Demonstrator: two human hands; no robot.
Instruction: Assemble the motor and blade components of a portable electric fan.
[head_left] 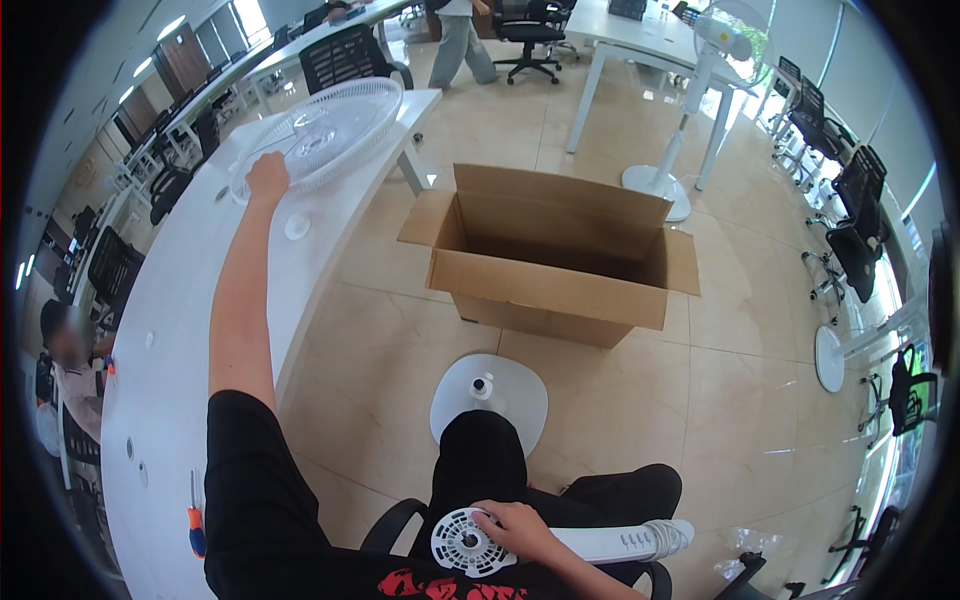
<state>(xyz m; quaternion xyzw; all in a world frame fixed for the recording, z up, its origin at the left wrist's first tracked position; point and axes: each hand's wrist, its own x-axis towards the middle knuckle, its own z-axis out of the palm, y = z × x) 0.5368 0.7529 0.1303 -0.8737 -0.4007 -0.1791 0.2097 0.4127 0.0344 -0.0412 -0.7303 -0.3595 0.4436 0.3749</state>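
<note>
My left arm stretches out over the white table, and its hand (268, 178) is closed on the near rim of a round white fan grille (345, 125) lying there. A small white round cap (297, 226) lies on the table close to that wrist. Across my lap rests a white fan body (600, 542), with a slotted round motor housing (466, 545) at its left end and a cord wrapped near its right end. My right hand (520, 528) is wrapped over it beside the housing. On the floor before my knees stands a white fan base (450, 395) with a short post.
An open cardboard box (545, 280) stands on the floor ahead. A screwdriver (196, 530) lies on the table (180, 350) at my left. An assembled white fan (665, 180) stands beyond the box. People are at the far end and far left; office chairs (860, 225) line the right.
</note>
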